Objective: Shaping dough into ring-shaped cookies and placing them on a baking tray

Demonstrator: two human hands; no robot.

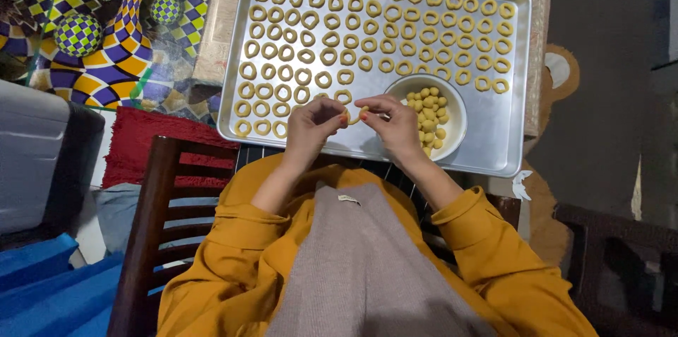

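Item: small pale-yellow curved strip of dough (355,116), pinched at its two ends between the fingertips of the left hand (311,128) and the right hand (395,125), both closed lightly on it, above the tray's 6 o'clock edge.

Handling, as judged: light, soft, easily squashed or torn; best held at the tips with gentle pressure.

Surroundings: rectangular matte silver metal baking tray (494,132); rows of smooth dough rings (367,26) from 9 to 2 o'clock; round white bowl (456,100) at 4 o'clock holding yellow dough balls (427,114); dark wooden slatted chair (152,224).
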